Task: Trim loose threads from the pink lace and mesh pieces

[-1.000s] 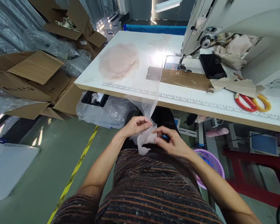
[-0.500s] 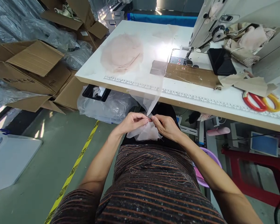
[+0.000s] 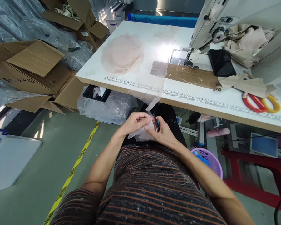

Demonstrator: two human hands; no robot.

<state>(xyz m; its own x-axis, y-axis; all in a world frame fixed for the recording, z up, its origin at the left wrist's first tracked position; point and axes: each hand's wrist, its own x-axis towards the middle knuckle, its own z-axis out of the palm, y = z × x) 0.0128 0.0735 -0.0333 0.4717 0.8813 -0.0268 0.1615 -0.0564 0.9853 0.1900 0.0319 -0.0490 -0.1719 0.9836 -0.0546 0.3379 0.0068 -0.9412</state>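
Over my lap, my left hand (image 3: 136,122) pinches a piece of sheer pale fabric (image 3: 141,135) that bunches below the fingers. A strip of the same sheer material rises from there to the table edge. Close beside it, my right hand (image 3: 163,131) is closed on small dark thread snips (image 3: 156,120) with a bit of blue on them; their blades point up toward the strip. The right fingertips also come against the fabric. Part of the snips is hidden in the palm.
A white table (image 3: 89,67) carries a stack of sheer pink rounds (image 3: 123,53), a sewing machine (image 3: 189,57), a black phone-like slab (image 3: 221,62) and red-and-yellow scissors (image 3: 255,102). Cardboard boxes (image 3: 35,59) stand at left. A purple basket (image 3: 217,162) and red stool (image 3: 231,184) are at right.
My right hand has shifted from pinching the fabric to holding the snips, which now show with their blades up. My left hand stays nearly in place on the fabric.
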